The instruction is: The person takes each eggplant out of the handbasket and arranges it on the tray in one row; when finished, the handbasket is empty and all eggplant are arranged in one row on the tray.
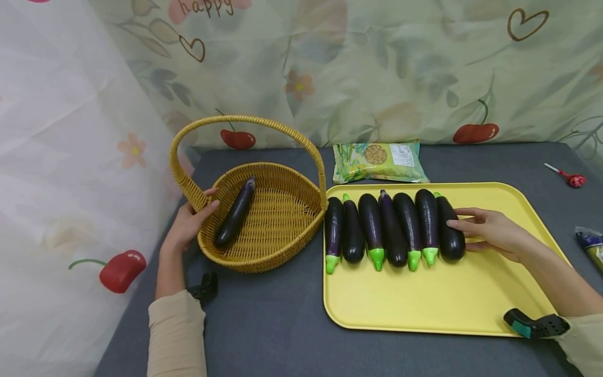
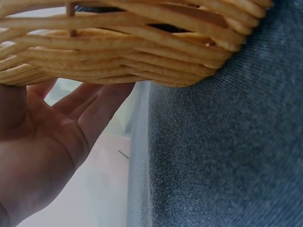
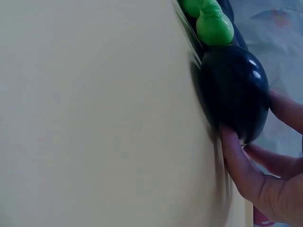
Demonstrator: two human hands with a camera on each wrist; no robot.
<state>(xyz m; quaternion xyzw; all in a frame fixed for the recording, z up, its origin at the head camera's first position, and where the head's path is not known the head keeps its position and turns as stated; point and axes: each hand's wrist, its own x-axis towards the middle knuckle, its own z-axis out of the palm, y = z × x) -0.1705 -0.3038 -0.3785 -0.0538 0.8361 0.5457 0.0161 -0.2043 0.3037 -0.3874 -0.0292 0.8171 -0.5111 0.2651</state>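
Note:
A wicker basket (image 1: 278, 262) with a tall arched handle stands on the left, holding one dark eggplant (image 1: 237, 214). My left hand (image 1: 186, 225) grips its left rim near the handle's base, thumb over the edge; in the left wrist view the fingers reach behind the woven wall (image 2: 118, 52). On the yellow tray (image 1: 400, 303) lies a row of several eggplants (image 1: 370, 225), some with bright green stem ends toward me. My right hand (image 1: 494, 230) touches the rightmost eggplant (image 1: 451, 235) from its right side. In the right wrist view, fingertips (image 3: 230, 137) rest against that eggplant's rounded end (image 3: 234, 90).
A green and yellow packet (image 1: 379, 162) lies behind the tray. A red lollipop (image 1: 576, 180) is at the far right, with part of a blue packet (image 1: 591, 243) below it. Printed cloth hangs behind and left of the grey table (image 1: 268, 324).

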